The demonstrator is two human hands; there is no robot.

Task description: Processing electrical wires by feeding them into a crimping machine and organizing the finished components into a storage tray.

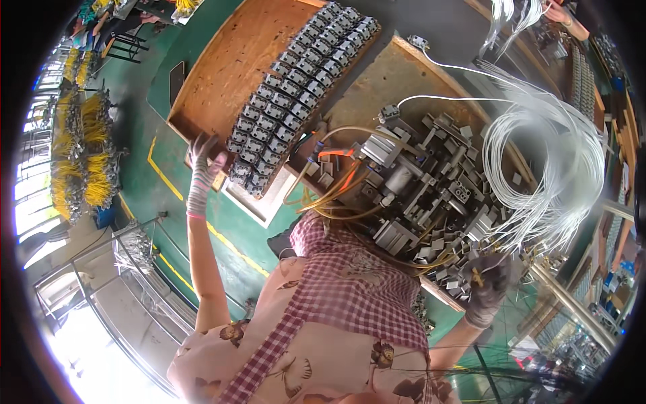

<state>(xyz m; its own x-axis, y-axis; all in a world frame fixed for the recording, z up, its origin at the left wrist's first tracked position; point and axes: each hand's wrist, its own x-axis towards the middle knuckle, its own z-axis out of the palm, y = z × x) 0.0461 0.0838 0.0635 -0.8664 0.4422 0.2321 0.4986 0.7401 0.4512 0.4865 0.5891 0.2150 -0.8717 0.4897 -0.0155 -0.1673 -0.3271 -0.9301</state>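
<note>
My left hand [206,160], in a striped glove with dark fingertips, grips the near left edge of a wooden tray [225,64]. Beside its thumb begin the rows of small black-and-silver metal housings [286,91] on that tray. My right hand [489,279], in a grey glove, is at the lower right with its fingers curled; what they hold cannot be made out. Just above it hang the loose ends of a big coil of white cables [501,151]. Between my hands stands a metal fixture [402,178] with cylinders and tan air hoses [346,214].
Loose metal blocks [449,138] are heaped around the fixture. Two white cables end in housings, one [389,113] near the fixture, another [418,43] farther back. Yellow cable bundles [97,148] hang at the left. Another person's hand [564,16] shows at the far right.
</note>
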